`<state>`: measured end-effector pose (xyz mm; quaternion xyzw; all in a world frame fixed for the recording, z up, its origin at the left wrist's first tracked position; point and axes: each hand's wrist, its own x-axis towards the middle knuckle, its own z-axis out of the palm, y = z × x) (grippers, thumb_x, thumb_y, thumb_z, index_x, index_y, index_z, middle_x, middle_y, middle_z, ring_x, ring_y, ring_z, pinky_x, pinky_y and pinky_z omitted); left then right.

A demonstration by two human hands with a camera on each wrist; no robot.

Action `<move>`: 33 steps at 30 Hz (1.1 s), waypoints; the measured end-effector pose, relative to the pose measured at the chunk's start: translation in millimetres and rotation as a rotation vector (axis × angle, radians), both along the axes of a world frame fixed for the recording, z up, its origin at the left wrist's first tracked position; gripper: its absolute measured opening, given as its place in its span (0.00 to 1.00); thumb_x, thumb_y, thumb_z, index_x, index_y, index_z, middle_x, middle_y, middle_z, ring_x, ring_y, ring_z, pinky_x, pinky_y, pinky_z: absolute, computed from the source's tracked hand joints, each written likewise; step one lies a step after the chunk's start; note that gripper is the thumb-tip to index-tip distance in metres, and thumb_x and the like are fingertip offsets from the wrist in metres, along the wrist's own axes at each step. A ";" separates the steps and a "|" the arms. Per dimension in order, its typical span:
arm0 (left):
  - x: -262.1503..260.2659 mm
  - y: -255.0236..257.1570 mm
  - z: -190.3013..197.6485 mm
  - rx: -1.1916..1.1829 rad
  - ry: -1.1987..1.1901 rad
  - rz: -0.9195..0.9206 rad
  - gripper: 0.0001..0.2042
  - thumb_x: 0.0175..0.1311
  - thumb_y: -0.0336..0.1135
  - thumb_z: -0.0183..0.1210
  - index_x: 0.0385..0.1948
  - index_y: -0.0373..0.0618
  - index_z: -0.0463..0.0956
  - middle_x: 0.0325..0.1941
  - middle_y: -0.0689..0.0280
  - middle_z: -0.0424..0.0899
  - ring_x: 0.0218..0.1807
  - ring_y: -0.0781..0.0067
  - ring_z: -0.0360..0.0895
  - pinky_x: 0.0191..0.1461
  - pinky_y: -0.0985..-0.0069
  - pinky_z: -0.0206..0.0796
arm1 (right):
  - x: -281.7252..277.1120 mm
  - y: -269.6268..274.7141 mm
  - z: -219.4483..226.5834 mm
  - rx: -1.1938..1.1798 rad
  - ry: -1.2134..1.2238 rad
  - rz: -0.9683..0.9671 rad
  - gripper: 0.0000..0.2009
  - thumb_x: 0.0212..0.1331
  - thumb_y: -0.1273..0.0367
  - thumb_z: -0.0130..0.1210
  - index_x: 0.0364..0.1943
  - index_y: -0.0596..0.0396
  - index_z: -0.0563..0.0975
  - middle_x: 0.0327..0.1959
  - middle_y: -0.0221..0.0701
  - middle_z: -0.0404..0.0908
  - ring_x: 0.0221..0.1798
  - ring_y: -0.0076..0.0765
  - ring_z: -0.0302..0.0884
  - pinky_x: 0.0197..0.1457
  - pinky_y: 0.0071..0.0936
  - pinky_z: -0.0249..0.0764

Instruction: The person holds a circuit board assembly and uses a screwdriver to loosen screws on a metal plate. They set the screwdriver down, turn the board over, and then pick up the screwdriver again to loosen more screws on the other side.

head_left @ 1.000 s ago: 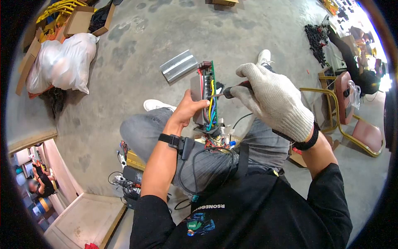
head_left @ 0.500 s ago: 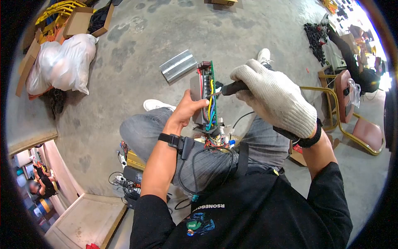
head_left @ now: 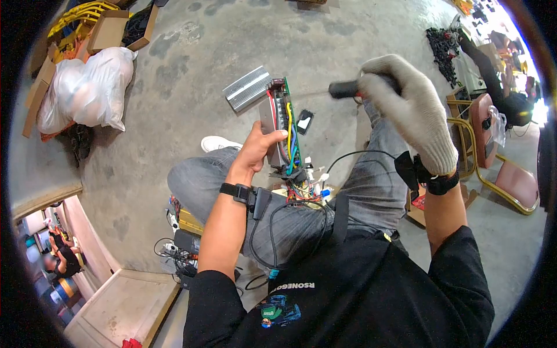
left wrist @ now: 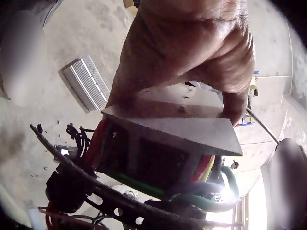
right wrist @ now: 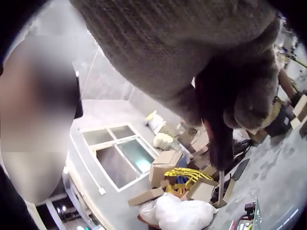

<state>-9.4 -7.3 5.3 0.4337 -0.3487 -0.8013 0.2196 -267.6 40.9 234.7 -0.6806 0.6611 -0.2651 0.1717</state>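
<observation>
At the far left of the scene a white plastic sack (head_left: 87, 87) lies on the concrete floor (head_left: 191, 64), with cardboard boxes (head_left: 110, 29) behind it. More to the right, a ribbed metal housing (head_left: 248, 88) lies on the floor, just beside the work.

The left hand (head_left: 258, 148) holds the circuit board assembly (head_left: 282, 130) upright above the person's lap; its grip is curled around the grey metal block at the back, the thumb pressed on the near side. This hold looks the same as half a second ago, only the assembly is a little higher and more to the left. Coloured wires (head_left: 293, 145) run down the board to a bundle at its lower end.

The change is on the right. The gloved right hand (head_left: 415, 107), fingers wrapped around the dark handle of the screwdriver (head_left: 345, 89), has drawn back up and to the right. The blade, which met the board's edge before, is now well apart from it. I judge that the work at that point on the board is finished or interrupted.
</observation>
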 end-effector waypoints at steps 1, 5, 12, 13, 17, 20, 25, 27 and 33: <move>0.1 0.7 1.1 0.010 0.009 0.025 0.38 0.57 0.37 0.74 0.64 0.32 0.60 0.55 0.56 0.79 0.56 0.66 0.79 0.61 0.69 0.72 | -1.2 2.6 -0.3 0.079 -0.202 -0.162 0.15 0.66 0.59 0.63 0.43 0.59 0.82 0.31 0.36 0.86 0.31 0.32 0.85 0.36 0.29 0.79; -1.1 1.0 -3.3 -0.006 0.030 0.076 0.37 0.57 0.38 0.74 0.63 0.32 0.61 0.55 0.55 0.79 0.56 0.65 0.79 0.61 0.69 0.72 | -11.8 18.1 -45.5 0.466 -0.888 -0.302 0.18 0.70 0.59 0.59 0.50 0.62 0.79 0.35 0.29 0.81 0.32 0.24 0.79 0.35 0.23 0.76; -3.3 3.1 -1.6 -0.043 0.014 0.088 0.31 0.61 0.36 0.70 0.64 0.39 0.64 0.50 0.63 0.81 0.48 0.71 0.83 0.50 0.70 0.79 | 20.7 39.4 -110.1 0.709 -1.170 -0.238 0.21 0.67 0.64 0.61 0.59 0.64 0.74 0.37 0.31 0.79 0.33 0.22 0.78 0.39 0.22 0.76; -3.0 2.8 -2.0 -0.044 0.014 0.085 0.31 0.61 0.36 0.70 0.64 0.39 0.64 0.50 0.63 0.81 0.48 0.71 0.83 0.50 0.70 0.79 | 24.4 38.5 -111.5 0.707 -1.172 -0.239 0.21 0.67 0.64 0.61 0.59 0.64 0.74 0.37 0.31 0.79 0.33 0.22 0.78 0.39 0.22 0.76; -2.1 1.1 -2.4 -0.024 0.025 0.091 0.37 0.58 0.35 0.73 0.64 0.34 0.60 0.56 0.57 0.79 0.56 0.67 0.79 0.62 0.68 0.72 | 44.3 30.9 -132.3 0.664 -0.652 -0.214 0.23 0.60 0.61 0.66 0.52 0.64 0.75 0.33 0.29 0.79 0.33 0.22 0.76 0.37 0.21 0.73; -2.3 1.5 -1.3 -0.043 0.007 0.095 0.36 0.58 0.35 0.73 0.64 0.33 0.60 0.56 0.57 0.79 0.55 0.67 0.79 0.61 0.69 0.73 | 60.5 20.7 -138.2 0.577 -0.533 -0.229 0.28 0.53 0.57 0.71 0.50 0.63 0.76 0.34 0.32 0.82 0.36 0.26 0.80 0.39 0.25 0.76; -6.8 5.3 10.2 -0.078 -0.023 0.133 0.34 0.60 0.36 0.72 0.64 0.36 0.63 0.53 0.60 0.80 0.53 0.69 0.79 0.60 0.69 0.72 | 81.2 18.1 -138.3 0.509 -0.251 -0.217 0.30 0.50 0.51 0.70 0.52 0.59 0.79 0.42 0.48 0.87 0.48 0.53 0.87 0.51 0.42 0.80; -6.5 3.9 9.7 -0.093 -0.032 0.110 0.35 0.58 0.35 0.73 0.61 0.30 0.60 0.55 0.56 0.78 0.55 0.68 0.79 0.61 0.70 0.73 | 86.5 16.2 -146.2 0.448 -0.282 -0.257 0.27 0.52 0.52 0.69 0.50 0.59 0.80 0.41 0.49 0.87 0.46 0.54 0.87 0.49 0.43 0.81; -8.2 2.8 7.6 -0.098 -0.030 0.143 0.36 0.58 0.34 0.73 0.61 0.30 0.58 0.56 0.55 0.77 0.56 0.67 0.78 0.61 0.69 0.73 | 89.3 11.7 -156.4 0.400 -0.270 -0.251 0.21 0.56 0.54 0.66 0.45 0.57 0.82 0.34 0.49 0.86 0.41 0.59 0.87 0.44 0.46 0.81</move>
